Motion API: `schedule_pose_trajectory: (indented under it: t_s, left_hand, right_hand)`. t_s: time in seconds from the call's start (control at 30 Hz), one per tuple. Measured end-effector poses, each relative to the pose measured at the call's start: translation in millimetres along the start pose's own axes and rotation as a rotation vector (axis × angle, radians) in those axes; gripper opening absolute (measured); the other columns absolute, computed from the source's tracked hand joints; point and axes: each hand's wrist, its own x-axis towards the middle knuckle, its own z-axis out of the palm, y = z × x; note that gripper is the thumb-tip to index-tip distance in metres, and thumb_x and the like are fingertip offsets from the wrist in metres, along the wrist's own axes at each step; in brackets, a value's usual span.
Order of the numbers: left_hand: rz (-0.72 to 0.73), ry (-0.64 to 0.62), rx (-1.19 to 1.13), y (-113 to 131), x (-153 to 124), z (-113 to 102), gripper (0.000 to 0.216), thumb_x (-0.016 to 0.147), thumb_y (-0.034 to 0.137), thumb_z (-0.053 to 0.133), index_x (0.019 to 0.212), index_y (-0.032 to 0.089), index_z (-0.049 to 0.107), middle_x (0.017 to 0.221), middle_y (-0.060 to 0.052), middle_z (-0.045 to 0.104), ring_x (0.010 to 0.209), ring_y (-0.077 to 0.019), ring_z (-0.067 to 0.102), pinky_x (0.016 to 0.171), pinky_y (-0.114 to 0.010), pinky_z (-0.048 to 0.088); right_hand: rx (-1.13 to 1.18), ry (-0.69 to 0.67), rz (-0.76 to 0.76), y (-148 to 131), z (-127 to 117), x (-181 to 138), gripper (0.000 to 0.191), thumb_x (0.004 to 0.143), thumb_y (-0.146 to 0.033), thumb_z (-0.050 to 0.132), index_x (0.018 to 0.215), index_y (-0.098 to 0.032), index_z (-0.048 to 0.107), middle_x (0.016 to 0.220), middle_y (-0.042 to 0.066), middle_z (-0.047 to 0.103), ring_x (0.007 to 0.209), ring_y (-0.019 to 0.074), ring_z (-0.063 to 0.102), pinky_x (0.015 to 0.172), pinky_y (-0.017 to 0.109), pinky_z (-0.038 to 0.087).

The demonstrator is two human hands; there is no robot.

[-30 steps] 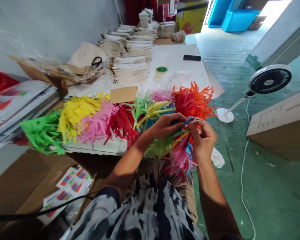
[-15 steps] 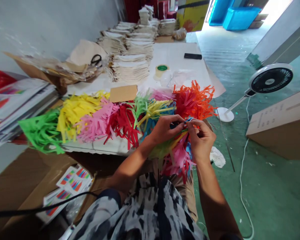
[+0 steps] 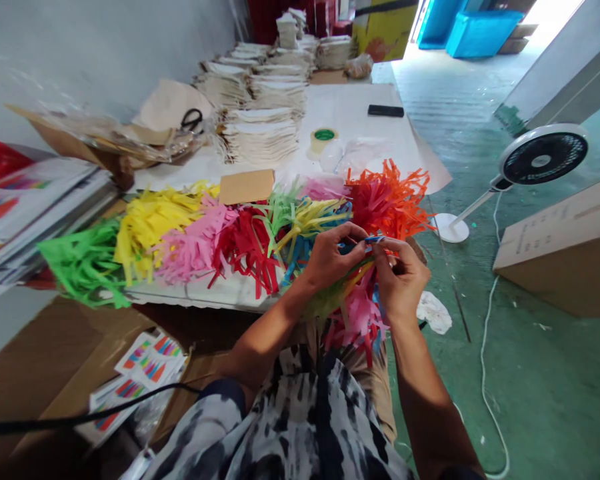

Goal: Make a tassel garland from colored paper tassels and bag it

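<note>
My left hand [image 3: 336,252] and my right hand [image 3: 400,270] meet just past the table's front edge, fingertips pinched on the blue top of a paper tassel. Below them hangs a bunch of tassels in pink [image 3: 357,310], yellow-green and blue strips, partly hidden by my hands and wrists. Along the front of the table lie more tassels: green [image 3: 87,263], yellow [image 3: 155,227], pink [image 3: 195,243], red [image 3: 247,247], and an orange one [image 3: 400,197] just beyond my right hand. A small brown card [image 3: 247,187] rests on top of the row.
Stacks of cream cloth-like bundles [image 3: 263,137] fill the table's back left. A tape roll [image 3: 324,141], black phone [image 3: 385,111] and scissors [image 3: 191,120] lie on it. To the right stand a fan [image 3: 540,160] and a cardboard box [image 3: 560,247]; a white cable crosses the floor.
Both hands stay nearly in place, with small finger movements. The blue piece between the fingertips now lies flatter and shows more length.
</note>
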Motion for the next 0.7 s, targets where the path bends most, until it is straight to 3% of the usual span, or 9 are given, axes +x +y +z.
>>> schedule_pose_trajectory:
  t_s: [0.17, 0.27, 0.4, 0.57, 0.7]
  left_hand:
    - [-0.192, -0.126, -0.423, -7.6, 4.6, -6.1, 0.027, 0.081, 0.037, 0.080, 0.091, 0.018, 0.064, 0.076, 0.001, 0.067, 0.068, -0.0117, 0.063, 0.068, -0.026, 0.051]
    - [-0.264, -0.135, -0.501, -11.6, 7.1, -9.2, 0.033, 0.080, 0.039, 0.083, 0.093, 0.018, 0.063, 0.075, 0.001, 0.069, 0.067, -0.0126, 0.065, 0.069, -0.027, 0.052]
    - [-0.211, -0.065, -0.388, -13.7, 9.1, -10.0, 0.032, 0.079, 0.038, 0.083, 0.094, 0.017, 0.063, 0.078, 0.001, 0.068, 0.068, -0.0118, 0.065, 0.069, -0.026, 0.053]
    - [-0.014, 0.018, -0.052, -8.1, 7.3, -8.1, 0.014, 0.084, 0.026, 0.074, 0.094, 0.018, 0.067, 0.085, 0.000, 0.069, 0.075, -0.0112, 0.064, 0.068, -0.023, 0.050]
    - [0.084, 0.036, 0.162, -3.8, 2.7, -7.8, 0.009, 0.089, 0.025, 0.068, 0.095, 0.020, 0.068, 0.091, -0.001, 0.072, 0.082, -0.0129, 0.067, 0.075, -0.025, 0.054]
  right_hand:
    - [0.029, -0.067, 0.027, 1.2, -1.9, 1.2, 0.019, 0.095, -0.040, 0.071, 0.093, -0.022, 0.074, 0.083, 0.000, 0.070, 0.054, 0.0089, 0.040, 0.053, 0.026, 0.032]
    - [0.031, -0.086, 0.016, -0.2, -3.2, 3.6, 0.017, 0.095, -0.038, 0.070, 0.093, -0.022, 0.074, 0.086, 0.001, 0.071, 0.058, 0.0106, 0.047, 0.055, 0.026, 0.036]
    - [0.004, -0.140, -0.030, -8.4, -5.2, 5.8, 0.014, 0.094, -0.035, 0.072, 0.090, -0.022, 0.075, 0.101, 0.006, 0.073, 0.077, 0.0157, 0.063, 0.060, 0.027, 0.044]
    - [-0.018, -0.261, 0.057, -11.2, -6.9, 9.6, 0.018, 0.092, -0.036, 0.072, 0.083, -0.020, 0.075, 0.108, 0.008, 0.074, 0.071, 0.0136, 0.063, 0.058, 0.027, 0.046]
    - [0.051, -0.290, 0.120, -3.8, -6.9, 12.5, 0.019, 0.089, -0.037, 0.074, 0.081, -0.020, 0.075, 0.108, 0.010, 0.075, 0.087, 0.0189, 0.068, 0.069, 0.030, 0.052]
